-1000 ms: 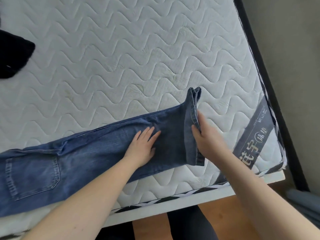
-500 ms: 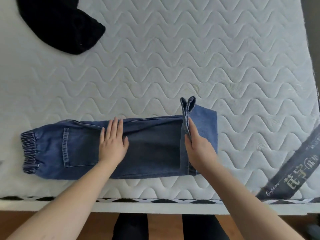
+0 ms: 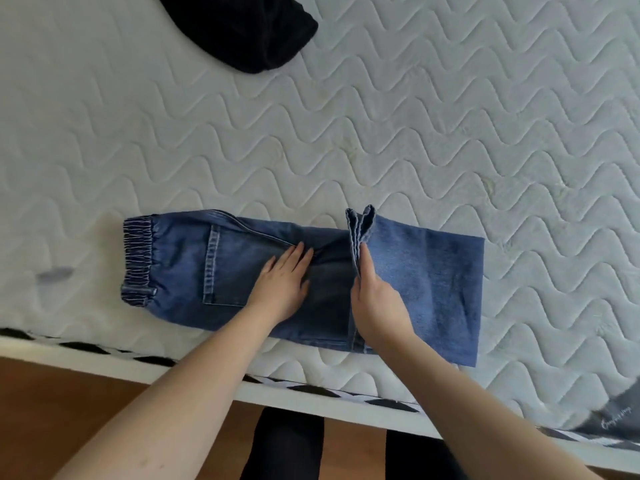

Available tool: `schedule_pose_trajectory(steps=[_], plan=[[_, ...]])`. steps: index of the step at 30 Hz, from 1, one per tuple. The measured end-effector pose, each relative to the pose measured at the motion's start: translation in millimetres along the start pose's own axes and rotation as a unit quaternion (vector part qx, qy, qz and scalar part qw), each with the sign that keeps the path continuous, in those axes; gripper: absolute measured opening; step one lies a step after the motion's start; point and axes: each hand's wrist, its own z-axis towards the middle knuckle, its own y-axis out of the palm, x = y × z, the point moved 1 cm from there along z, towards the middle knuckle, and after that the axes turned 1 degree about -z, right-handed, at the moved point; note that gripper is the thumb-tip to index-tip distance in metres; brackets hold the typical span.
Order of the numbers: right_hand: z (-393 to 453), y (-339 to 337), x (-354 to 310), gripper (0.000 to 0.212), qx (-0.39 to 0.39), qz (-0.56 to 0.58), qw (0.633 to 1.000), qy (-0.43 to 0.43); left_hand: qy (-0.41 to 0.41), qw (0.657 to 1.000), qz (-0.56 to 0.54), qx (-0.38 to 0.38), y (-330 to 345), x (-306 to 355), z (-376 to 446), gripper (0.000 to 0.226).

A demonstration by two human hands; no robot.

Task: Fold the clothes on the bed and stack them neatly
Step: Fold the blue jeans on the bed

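Observation:
A pair of blue jeans lies along the near edge of the white quilted mattress, its elastic waistband to the left. The leg ends are folded back over the middle, with the hems standing up in a ridge. My right hand pinches those hems. Flat on the denim beside the back pocket rests my left hand, fingers together and pressing down.
A black garment lies bunched at the far side of the mattress. The bed's near edge with black-and-white trim runs below the jeans. Beyond it are wooden floor and my dark-clad legs.
My right hand has carried the leg hems leftwards over the jeans, making the fold longer. The left hand slid left towards the pocket. The view shifted left, showing the waistband and black garment.

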Motion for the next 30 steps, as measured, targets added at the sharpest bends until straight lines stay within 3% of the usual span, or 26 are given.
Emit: schedule_pose_trajectory(steps=[4, 7, 11, 15, 21, 24, 27, 30], plan=[[1.1, 35.3, -23.7, 0.067, 0.001, -0.006, 1.0, -0.002, 0.037, 0.998, -0.04, -0.016, -7.5, -13.8, 2.3, 0.057], [2.3, 58.4, -35.5, 0.07, -0.022, 0.001, 1.0, -0.001, 0.031, 0.987, -0.146, -0.05, -16.7, -22.0, 3.6, 0.051], [-7.5, 72.4, -39.0, 0.057, -0.092, 0.102, 0.99, -0.022, -0.087, 0.94, -0.329, -0.017, -23.1, -28.0, 0.7, 0.037], [-17.5, 73.4, -17.6, 0.051, -0.061, 0.099, 0.993, -0.025, -0.184, 0.885, -0.428, 0.001, -22.1, -25.1, 3.4, 0.033], [-23.6, 83.5, 12.2, 0.051, -0.129, -0.069, 0.985, -0.087, -0.23, 0.877, -0.422, -0.002, -18.5, -4.8, 16.0, 0.05], [-19.5, 91.0, 14.3, 0.053, -0.111, -0.13, 0.975, -0.138, -0.245, 0.88, -0.406, -0.034, -14.1, 10.0, 18.5, 0.055], [-14.4, 95.2, 13.5, 0.036, -0.086, -0.167, 0.966, -0.178, -0.267, 0.878, -0.39, -0.077, -10.2, 21.8, 12.3, 0.073], [-14.6, 96.1, 11.2, 0.015, -0.066, -0.165, 0.962, -0.208, -0.272, 0.902, -0.329, -0.065, -5.5, 26.8, 6.6, 0.07]])
